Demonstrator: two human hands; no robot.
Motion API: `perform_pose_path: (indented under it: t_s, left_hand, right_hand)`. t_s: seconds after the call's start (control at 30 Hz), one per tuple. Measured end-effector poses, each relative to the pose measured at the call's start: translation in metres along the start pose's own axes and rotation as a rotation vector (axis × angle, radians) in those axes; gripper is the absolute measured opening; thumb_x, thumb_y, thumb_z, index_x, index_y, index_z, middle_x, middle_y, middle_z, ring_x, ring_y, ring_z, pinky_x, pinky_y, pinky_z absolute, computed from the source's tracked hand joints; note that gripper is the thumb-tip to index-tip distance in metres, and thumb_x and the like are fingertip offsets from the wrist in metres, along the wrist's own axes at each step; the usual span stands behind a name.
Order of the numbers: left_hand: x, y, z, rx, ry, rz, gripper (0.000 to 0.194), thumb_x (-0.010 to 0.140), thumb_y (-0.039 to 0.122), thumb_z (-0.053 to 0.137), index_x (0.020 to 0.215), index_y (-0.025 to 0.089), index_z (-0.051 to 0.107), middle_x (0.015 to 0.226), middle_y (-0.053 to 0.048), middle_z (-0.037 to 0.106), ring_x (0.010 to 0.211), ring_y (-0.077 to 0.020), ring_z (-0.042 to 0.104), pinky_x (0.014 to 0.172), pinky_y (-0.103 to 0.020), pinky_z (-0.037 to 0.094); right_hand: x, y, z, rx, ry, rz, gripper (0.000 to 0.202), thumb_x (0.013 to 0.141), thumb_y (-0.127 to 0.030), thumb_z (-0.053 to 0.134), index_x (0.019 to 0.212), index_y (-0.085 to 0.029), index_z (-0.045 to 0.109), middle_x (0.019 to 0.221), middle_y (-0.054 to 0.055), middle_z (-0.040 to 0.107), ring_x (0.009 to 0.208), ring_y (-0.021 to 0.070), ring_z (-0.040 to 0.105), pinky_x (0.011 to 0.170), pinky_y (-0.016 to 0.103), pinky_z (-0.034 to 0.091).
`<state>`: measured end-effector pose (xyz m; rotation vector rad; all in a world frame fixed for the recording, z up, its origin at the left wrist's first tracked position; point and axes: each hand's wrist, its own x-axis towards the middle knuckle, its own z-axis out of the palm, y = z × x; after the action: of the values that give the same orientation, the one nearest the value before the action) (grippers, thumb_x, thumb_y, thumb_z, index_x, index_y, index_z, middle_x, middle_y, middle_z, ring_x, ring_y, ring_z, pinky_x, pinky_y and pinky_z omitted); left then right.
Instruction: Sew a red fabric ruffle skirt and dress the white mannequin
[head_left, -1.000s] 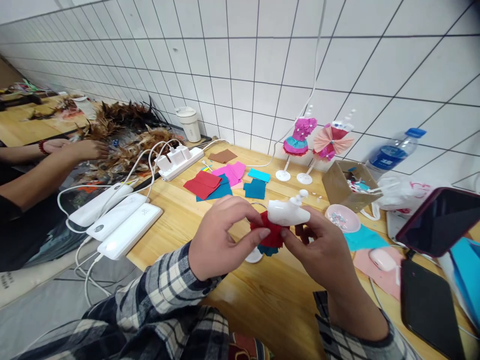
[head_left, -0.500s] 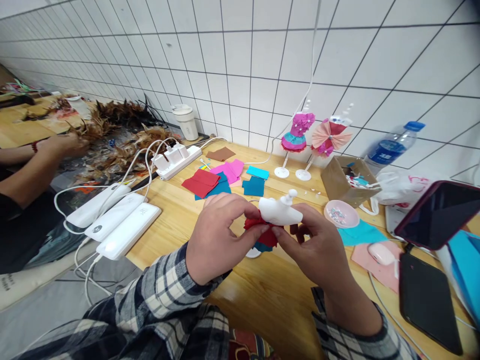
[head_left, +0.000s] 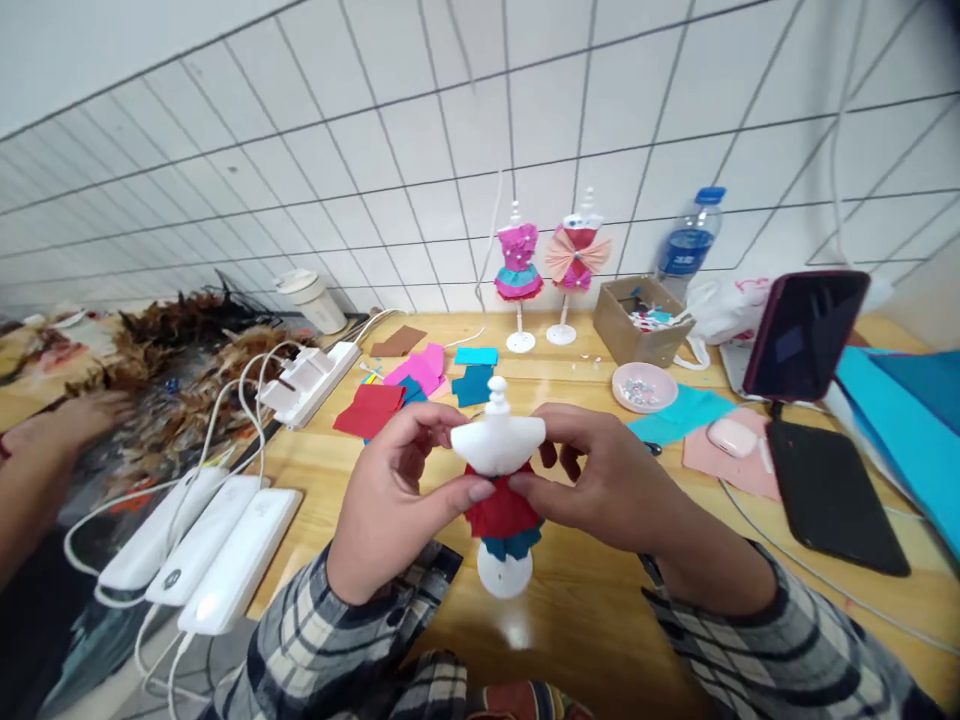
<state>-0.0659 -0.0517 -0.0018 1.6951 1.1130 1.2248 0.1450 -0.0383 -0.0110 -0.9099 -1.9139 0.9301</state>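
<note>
A small white mannequin [head_left: 498,440] stands upright in front of me, its round base [head_left: 505,578] on the table. Round its waist is a red cloth skirt [head_left: 502,512] with a teal cloth layer [head_left: 514,544] showing below. My left hand [head_left: 394,505] is closed on the skirt from the left, the thumb pressing the front of the waist. From the right, my right hand [head_left: 600,480] grips the same waist, thumb tip on the red cloth and fingers curled behind. Both hands' fingertips behind the mannequin are partly hidden.
Cloth pieces, red [head_left: 369,410] and pink [head_left: 420,368], lie behind my hands. Two dressed mannequins [head_left: 519,265] stand by the wall. To the right are a cardboard box [head_left: 637,345], a bead dish [head_left: 643,388] and phones [head_left: 836,495]. Power banks [head_left: 240,560] and another person's arm [head_left: 45,455] are left.
The mannequin has gone from tilted to upright, with its base now showing on the table. Both hands still grip the skirt's waist. My view has turned to the right.
</note>
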Motion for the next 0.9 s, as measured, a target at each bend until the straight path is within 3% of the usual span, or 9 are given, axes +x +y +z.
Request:
perform_pose_path:
  t_s: [0.13, 0.2, 0.27, 0.33, 0.5, 0.63, 0.77, 0.9]
  left_hand:
    - [0.003, 0.006, 0.003, -0.119, -0.247, -0.159, 0.055, 0.068, 0.044, 0.083, 0.115, 0.023, 0.064, 0.101, -0.008, 0.07, 0.093, -0.0238, 0.068, 0.079, -0.034, 0.058]
    - [0.004, 0.01, 0.005, -0.03, -0.271, -0.196, 0.053, 0.067, 0.041, 0.084, 0.112, 0.022, 0.064, 0.098, -0.007, 0.071, 0.091, -0.0241, 0.069, 0.076, -0.034, 0.06]
    - [0.005, 0.013, 0.007, 0.079, -0.22, -0.201, 0.048, 0.067, 0.037, 0.084, 0.108, 0.022, 0.063, 0.098, -0.006, 0.071, 0.087, -0.022, 0.069, 0.073, -0.031, 0.06]
    - [0.004, 0.014, 0.009, 0.173, -0.152, -0.195, 0.043, 0.069, 0.034, 0.083, 0.104, 0.021, 0.062, 0.094, -0.004, 0.071, 0.081, -0.0188, 0.068, 0.069, -0.028, 0.059]
    - [-0.001, 0.003, 0.008, 0.312, -0.007, -0.161, 0.044, 0.07, 0.035, 0.081, 0.104, 0.019, 0.058, 0.091, -0.004, 0.068, 0.077, -0.0176, 0.067, 0.067, -0.027, 0.057]
    - [-0.006, -0.002, 0.003, 0.361, 0.028, -0.144, 0.05, 0.074, 0.037, 0.078, 0.115, 0.02, 0.056, 0.098, -0.006, 0.068, 0.082, -0.0192, 0.067, 0.071, -0.029, 0.057]
    - [-0.005, 0.007, -0.003, 0.469, -0.122, -0.07, 0.061, 0.076, 0.035, 0.076, 0.13, 0.024, 0.051, 0.095, -0.004, 0.068, 0.077, -0.0186, 0.067, 0.067, -0.028, 0.056]
    - [-0.002, 0.018, -0.01, 0.57, -0.308, 0.041, 0.041, 0.073, 0.034, 0.077, 0.11, 0.025, 0.062, 0.098, -0.004, 0.07, 0.086, -0.0213, 0.069, 0.079, -0.032, 0.056]
  right_hand:
    - [-0.002, -0.001, -0.009, 0.025, -0.04, 0.008, 0.018, 0.072, -0.014, 0.069, 0.088, -0.022, 0.067, 0.075, -0.006, 0.063, 0.061, 0.0071, 0.047, 0.057, 0.021, 0.038]
    - [-0.003, 0.001, -0.01, 0.079, -0.026, 0.057, 0.034, 0.07, -0.017, 0.071, 0.102, -0.023, 0.06, 0.078, -0.007, 0.065, 0.061, 0.0075, 0.049, 0.055, 0.02, 0.038]
    - [-0.003, 0.002, -0.008, 0.144, 0.013, 0.107, 0.048, 0.07, -0.021, 0.072, 0.111, -0.024, 0.048, 0.08, -0.007, 0.067, 0.06, 0.0081, 0.051, 0.054, 0.02, 0.039]
    - [-0.003, 0.001, -0.005, 0.143, 0.065, 0.107, 0.046, 0.073, -0.023, 0.069, 0.111, -0.024, 0.043, 0.084, -0.005, 0.069, 0.06, 0.0086, 0.053, 0.056, 0.022, 0.04]
    - [-0.003, 0.002, 0.0, -0.119, 0.199, -0.055, 0.035, 0.075, -0.023, 0.071, 0.106, -0.021, 0.056, 0.104, 0.003, 0.067, 0.081, 0.0137, 0.057, 0.07, 0.027, 0.043]
    - [-0.004, 0.002, 0.005, -0.158, 0.2, -0.111, 0.014, 0.081, -0.027, 0.07, 0.094, -0.022, 0.067, 0.085, -0.002, 0.068, 0.078, 0.0135, 0.057, 0.073, 0.028, 0.042]
    - [-0.007, 0.002, 0.015, -0.244, 0.156, -0.124, 0.01, 0.083, -0.03, 0.069, 0.091, -0.024, 0.071, 0.081, -0.001, 0.069, 0.078, 0.0149, 0.057, 0.075, 0.03, 0.041]
    - [-0.009, 0.001, 0.021, -0.284, 0.131, -0.151, 0.008, 0.085, -0.029, 0.067, 0.091, -0.026, 0.072, 0.086, -0.001, 0.07, 0.081, 0.0155, 0.057, 0.075, 0.029, 0.04]
